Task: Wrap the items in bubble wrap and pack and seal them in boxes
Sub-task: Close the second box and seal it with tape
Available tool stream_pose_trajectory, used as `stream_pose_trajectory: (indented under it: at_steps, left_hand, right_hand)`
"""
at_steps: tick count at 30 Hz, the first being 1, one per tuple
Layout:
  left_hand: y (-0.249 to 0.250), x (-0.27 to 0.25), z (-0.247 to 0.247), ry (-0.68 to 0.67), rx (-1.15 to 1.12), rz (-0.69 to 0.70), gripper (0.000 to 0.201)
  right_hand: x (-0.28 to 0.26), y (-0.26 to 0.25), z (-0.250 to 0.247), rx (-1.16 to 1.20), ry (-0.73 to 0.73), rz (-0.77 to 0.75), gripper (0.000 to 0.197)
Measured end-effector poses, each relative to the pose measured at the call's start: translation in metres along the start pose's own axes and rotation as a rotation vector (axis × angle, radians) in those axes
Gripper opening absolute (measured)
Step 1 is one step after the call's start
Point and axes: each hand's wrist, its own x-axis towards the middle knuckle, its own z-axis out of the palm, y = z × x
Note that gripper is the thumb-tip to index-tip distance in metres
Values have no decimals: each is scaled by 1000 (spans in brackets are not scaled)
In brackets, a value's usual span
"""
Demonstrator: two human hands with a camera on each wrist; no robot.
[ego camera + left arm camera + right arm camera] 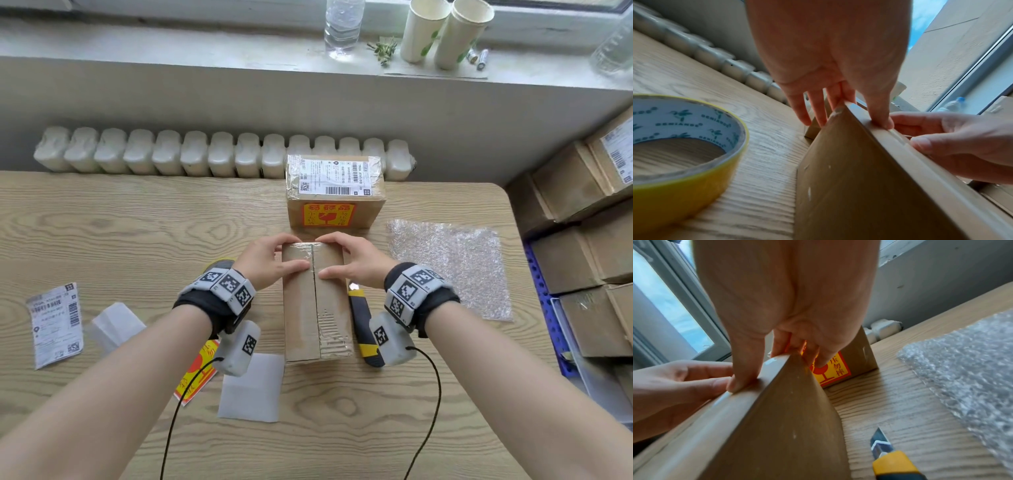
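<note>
Your left hand (265, 262) and right hand (356, 262) both grip the far end of the long cardboard box (317, 318), which lies at the centre of the head view on the bench (137, 219). On each side the thumb presses down on a top flap beside the centre seam while the fingers curl over the far edge, a hold both wrist views confirm. Clear tape shines across that far end of the box, and torn paper shows on the near end of the right flap.

Just above your hands in the frame stands a sealed box (337, 192) with a shipping label on top and a red-and-yellow fragile sticker on its front. A sheet of bubble wrap (452, 267) lies flat at the right of the frame, apart from both boxes. A yellow-and-black utility knife (364, 329) lies alongside the long box's right side, blade out in the right wrist view. In the left wrist view a roll of yellow tape (684, 146) sits lower left on the bench, near the box.
</note>
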Motion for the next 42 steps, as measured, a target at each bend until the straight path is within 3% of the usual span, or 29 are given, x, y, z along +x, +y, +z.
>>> stream_pose_trajectory:
  at_steps: [6, 9, 12, 16, 21, 23, 29, 35, 38, 42]
  left_hand:
    - [2, 0, -2, -74, -142, -120, 40]
    - [5, -7, 0, -60, -84, -94, 37]
    - [6, -22, 3, 10, 35, -72, 62]
    - [15, -56, 11, 105, 185, 9, 94]
    - [12, -91, 26, -179, 323, 131, 128]
    - [7, -100, 31, -221, 398, 148, 131]
    - [-1, -109, 33, -111, 296, 141, 112]
    - [-6, -102, 17, 107, 214, 40, 103]
    - [-7, -98, 16, 270, 251, 5, 86]
    - [1, -100, 24, 447, 139, -108, 57]
  right_hand:
    - [0, 4, 3, 90, 22, 91, 61]
    - [-2, 6, 4, 85, 37, 135, 69]
    - [-11, 4, 5, -19, 125, 69, 72]
    - [-18, -4, 6, -114, 131, 15, 63]
    - [-21, -11, 8, -216, 150, 57, 64]
    - [-22, -10, 8, -214, 156, 86, 65]
    - [-35, -1, 5, -176, 223, 147, 64]
    - [-51, 8, -6, -193, 269, 196, 52]
    - [-58, 14, -7, -143, 332, 246, 42]
    - [-65, 23, -3, -33, 379, 283, 36]
